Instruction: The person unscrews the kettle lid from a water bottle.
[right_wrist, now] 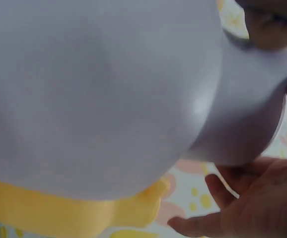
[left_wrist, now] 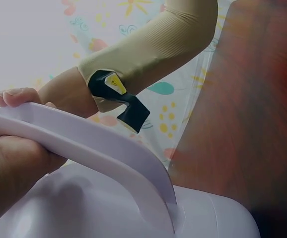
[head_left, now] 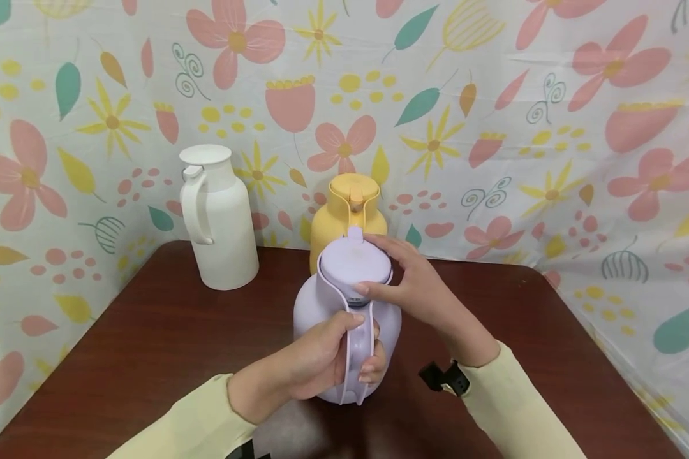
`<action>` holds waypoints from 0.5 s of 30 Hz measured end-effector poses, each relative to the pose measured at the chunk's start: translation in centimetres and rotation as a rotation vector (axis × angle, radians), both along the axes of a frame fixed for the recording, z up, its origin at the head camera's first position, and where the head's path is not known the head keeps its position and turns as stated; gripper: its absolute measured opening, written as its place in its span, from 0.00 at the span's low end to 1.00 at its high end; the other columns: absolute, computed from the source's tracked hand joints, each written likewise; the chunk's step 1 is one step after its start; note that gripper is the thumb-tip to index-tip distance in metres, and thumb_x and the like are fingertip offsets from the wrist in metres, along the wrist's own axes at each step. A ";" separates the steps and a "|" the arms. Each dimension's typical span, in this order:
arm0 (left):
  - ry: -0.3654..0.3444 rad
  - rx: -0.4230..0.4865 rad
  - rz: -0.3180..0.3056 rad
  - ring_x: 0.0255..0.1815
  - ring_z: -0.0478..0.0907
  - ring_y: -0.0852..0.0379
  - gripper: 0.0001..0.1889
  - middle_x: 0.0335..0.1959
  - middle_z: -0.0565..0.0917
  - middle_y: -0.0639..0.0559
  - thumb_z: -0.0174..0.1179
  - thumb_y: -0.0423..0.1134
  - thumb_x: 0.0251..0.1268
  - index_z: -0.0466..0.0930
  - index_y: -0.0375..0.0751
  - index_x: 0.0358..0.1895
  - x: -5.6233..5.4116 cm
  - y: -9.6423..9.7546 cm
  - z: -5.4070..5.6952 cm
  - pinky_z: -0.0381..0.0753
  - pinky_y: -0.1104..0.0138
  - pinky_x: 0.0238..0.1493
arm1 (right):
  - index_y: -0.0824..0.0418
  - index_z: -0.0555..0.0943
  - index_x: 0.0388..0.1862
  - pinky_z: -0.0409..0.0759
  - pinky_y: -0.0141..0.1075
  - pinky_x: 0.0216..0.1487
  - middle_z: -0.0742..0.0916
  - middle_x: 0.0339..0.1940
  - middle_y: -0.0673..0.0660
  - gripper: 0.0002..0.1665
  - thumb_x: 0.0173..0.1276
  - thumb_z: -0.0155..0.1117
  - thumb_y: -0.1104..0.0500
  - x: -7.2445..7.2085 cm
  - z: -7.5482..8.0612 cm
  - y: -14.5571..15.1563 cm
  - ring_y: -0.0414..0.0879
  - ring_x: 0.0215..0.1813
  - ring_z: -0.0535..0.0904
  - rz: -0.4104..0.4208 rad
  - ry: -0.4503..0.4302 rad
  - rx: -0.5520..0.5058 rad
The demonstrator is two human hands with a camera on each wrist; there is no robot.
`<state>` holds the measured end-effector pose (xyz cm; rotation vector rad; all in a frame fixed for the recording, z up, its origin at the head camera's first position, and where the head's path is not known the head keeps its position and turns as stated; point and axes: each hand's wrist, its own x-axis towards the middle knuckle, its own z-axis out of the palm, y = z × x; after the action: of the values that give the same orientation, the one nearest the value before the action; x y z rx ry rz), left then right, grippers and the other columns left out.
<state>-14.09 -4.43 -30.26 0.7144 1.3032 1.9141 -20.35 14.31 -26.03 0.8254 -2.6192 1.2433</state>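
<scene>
A lavender thermos jug [head_left: 316,309] stands in front of me on the table, its handle towards me. My left hand [head_left: 327,357] grips that handle [left_wrist: 94,148], thumb along the top and fingers wrapped round it. Over the jug's mouth sits its round lavender lid [head_left: 355,260]. My right hand [head_left: 422,287] holds the lid from the right, thumb at its near edge and other fingers at the far side. In the right wrist view, the outer fingers [right_wrist: 198,225] of that hand extend free below the jug's neck [right_wrist: 248,114].
Directly behind the lavender jug is a yellow thermos jug [head_left: 321,233], partly hidden by it. Further left at the back stands a tall white thermos jug [head_left: 226,223]. The dark brown table [head_left: 166,344] meets a flower-printed cloth [head_left: 436,102] at the back and sides.
</scene>
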 end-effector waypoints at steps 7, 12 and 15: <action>-0.008 0.011 0.001 0.25 0.64 0.62 0.15 0.21 0.68 0.59 0.26 0.44 0.74 0.61 0.47 0.33 0.1 -0.1 0.0 0.66 0.69 0.36 | 0.58 0.70 0.76 0.70 0.57 0.70 0.76 0.74 0.62 0.44 0.63 0.76 0.51 -1.2 0.9 1.0 0.59 0.73 0.70 0.107 -0.029 0.105; -0.009 0.011 -0.003 0.25 0.64 0.62 0.15 0.20 0.68 0.59 0.26 0.44 0.74 0.61 0.46 0.32 0.1 -0.1 0.0 0.67 0.69 0.36 | 0.61 0.67 0.77 0.72 0.55 0.70 0.75 0.75 0.64 0.46 0.63 0.76 0.52 -2.3 1.6 1.6 0.58 0.72 0.71 0.211 -0.071 0.146; -0.007 0.016 -0.005 0.25 0.64 0.61 0.15 0.20 0.68 0.59 0.26 0.44 0.74 0.61 0.46 0.32 0.1 0.0 0.0 0.67 0.69 0.36 | 0.60 0.65 0.79 0.74 0.52 0.68 0.74 0.75 0.63 0.47 0.64 0.75 0.52 -2.9 2.0 1.9 0.56 0.71 0.72 0.274 -0.089 0.169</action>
<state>-14.03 -4.46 -30.25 0.7177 1.2825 1.9237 -23.23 16.22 -24.02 1.2208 -2.7854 1.1513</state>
